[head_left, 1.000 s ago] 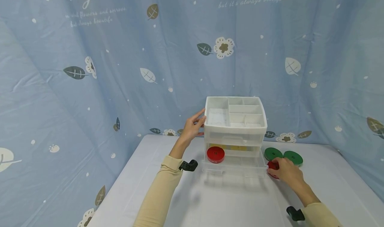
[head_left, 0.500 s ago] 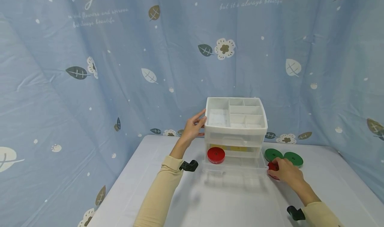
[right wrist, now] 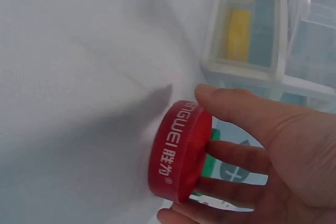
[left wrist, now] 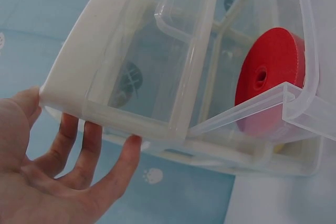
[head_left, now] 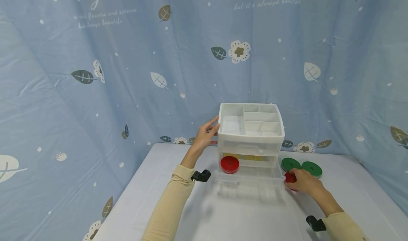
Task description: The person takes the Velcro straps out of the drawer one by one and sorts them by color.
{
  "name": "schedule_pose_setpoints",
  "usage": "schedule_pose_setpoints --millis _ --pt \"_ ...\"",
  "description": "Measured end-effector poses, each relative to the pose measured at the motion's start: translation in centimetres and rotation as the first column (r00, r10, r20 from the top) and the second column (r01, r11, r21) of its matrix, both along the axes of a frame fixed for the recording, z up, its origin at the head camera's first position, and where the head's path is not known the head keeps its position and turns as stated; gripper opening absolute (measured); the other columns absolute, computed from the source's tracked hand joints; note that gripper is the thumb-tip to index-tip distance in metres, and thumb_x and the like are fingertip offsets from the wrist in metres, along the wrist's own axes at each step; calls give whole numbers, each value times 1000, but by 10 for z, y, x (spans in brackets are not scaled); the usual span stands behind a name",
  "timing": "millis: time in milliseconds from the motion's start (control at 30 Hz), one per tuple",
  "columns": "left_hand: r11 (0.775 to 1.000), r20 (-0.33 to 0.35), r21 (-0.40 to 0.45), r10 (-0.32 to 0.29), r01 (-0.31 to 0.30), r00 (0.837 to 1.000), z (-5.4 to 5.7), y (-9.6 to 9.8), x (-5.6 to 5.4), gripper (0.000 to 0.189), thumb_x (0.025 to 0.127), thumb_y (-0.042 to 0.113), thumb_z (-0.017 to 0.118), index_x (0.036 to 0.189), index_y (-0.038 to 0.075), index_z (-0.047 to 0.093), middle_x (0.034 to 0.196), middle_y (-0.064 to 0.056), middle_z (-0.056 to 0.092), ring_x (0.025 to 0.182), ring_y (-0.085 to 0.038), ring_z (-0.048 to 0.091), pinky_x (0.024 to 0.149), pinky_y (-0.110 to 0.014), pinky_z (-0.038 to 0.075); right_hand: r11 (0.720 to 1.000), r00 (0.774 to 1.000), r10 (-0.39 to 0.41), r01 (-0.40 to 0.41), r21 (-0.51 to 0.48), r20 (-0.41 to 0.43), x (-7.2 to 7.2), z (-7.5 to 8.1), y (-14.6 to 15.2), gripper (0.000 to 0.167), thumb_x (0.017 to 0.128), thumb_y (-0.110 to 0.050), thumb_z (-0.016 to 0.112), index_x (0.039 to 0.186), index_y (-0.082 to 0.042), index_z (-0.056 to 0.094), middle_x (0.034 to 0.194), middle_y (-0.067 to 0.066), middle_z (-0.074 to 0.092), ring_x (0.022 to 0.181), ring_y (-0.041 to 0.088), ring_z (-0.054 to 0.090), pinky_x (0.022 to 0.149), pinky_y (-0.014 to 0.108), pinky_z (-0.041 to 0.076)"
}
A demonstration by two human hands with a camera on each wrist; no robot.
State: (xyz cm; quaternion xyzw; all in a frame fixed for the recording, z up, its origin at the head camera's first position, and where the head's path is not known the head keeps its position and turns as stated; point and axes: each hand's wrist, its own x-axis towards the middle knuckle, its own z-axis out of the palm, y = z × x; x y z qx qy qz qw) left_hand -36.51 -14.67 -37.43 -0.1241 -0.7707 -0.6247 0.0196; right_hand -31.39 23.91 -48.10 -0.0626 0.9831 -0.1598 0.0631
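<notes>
A white plastic drawer organizer with see-through drawers stands at the back of the table. My left hand rests on its left side, thumb and fingertips at the frame's edge in the left wrist view. The middle clear drawer is pulled out, with a red tape roll in its left part. Right of the organizer, my right hand holds a second red tape roll with white print, thumb on its rim and fingers at its far face. This roll stands tilted on edge close over the table.
Two green tape rolls, one nearer the organizer and one farther right, lie behind my right hand. Yellow things show inside the organizer's lowest drawer. A blue patterned curtain hangs behind the white table.
My right hand and wrist shift very slightly, with the red tape roll still in the fingers. The left hand stays on the organizer.
</notes>
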Motion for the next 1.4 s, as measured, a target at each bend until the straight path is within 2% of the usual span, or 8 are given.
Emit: schedule_pose_setpoints --millis 233,533,767,967,1133,1400 --pt "1000 -3 4 -8 8 1000 -1 1 0 48 101 41 53 148 44 40 128 -10 57 106 -23 62 90 -52 58 999 999 34 -34 6 37 1 3 3 67 77 -40 81 119 7 59 102 21 64 90 32 57 69 51 58" --pt "1000 1 -7 13 -13 1000 -1 0 -1 45 100 45 52 144 50 41 129 -7 57 108 -23 61 87 -46 61 997 994 80 -80 3 80 4 20 2 67 77 -38 81 120 9 58 103 21 64 91 33 57 71 51 58" --pt "1000 -8 2 0 1 1000 -3 -1 -1 47 100 45 53 145 48 41 133 -8 57 111 -25 62 90 -49 59 996 989 81 -83 13 121 6 29 1 66 79 -38 80 121 7 58 107 22 65 94 33 59 73 53 58" --pt "1000 -7 -1 4 -4 1000 -2 -1 -1 46 100 45 52 145 48 41 132 -8 57 111 -26 62 88 -48 60 995 990 92 -95 23 107 10 43 -1 65 78 -40 81 121 4 59 107 23 65 92 33 59 69 52 59" --pt "1000 -4 -3 6 -6 1000 -2 -1 -1 46 101 45 52 145 49 41 131 -6 57 110 -24 61 87 -44 61 992 989 107 -113 48 99 13 55 -3 67 77 -43 81 121 3 60 108 23 65 90 33 60 70 58 58" --pt "1000 -7 -5 3 -3 1000 -2 0 -1 47 101 45 52 146 48 41 131 -8 57 111 -25 61 88 -46 60 989 988 119 -126 77 98 16 73 -6 70 77 -47 80 124 1 60 115 28 64 100 43 60 75 65 55"
